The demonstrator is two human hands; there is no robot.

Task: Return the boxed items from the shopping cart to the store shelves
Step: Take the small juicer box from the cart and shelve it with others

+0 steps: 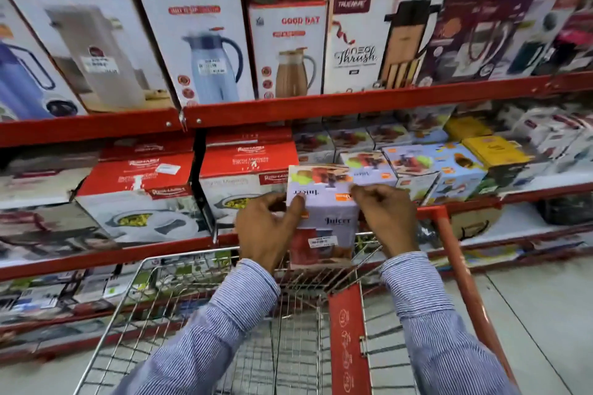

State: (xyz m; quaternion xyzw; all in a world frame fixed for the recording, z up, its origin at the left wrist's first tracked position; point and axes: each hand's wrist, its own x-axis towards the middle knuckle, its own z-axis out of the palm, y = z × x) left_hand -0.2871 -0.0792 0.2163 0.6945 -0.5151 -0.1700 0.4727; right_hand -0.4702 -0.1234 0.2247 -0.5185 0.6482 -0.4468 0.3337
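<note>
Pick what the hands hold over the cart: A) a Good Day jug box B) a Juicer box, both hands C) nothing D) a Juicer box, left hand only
B: the left hand and right hand grip opposite sides of the Juicer box above the shopping cart.

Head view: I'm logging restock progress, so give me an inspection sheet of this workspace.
Surface: red steel shelves, packed with boxes.
Job's things: lilac juicer box held upright above the shopping cart; matching juicer boxes on the middle shelf behind it.
Clutter: flask boxes on the upper shelf, cookware boxes to the left.
Grippers: left hand and right hand both grip the box sides.
Cables: nothing seen.
Surroundings: tiled floor; cart basket looks empty where visible.
</note>
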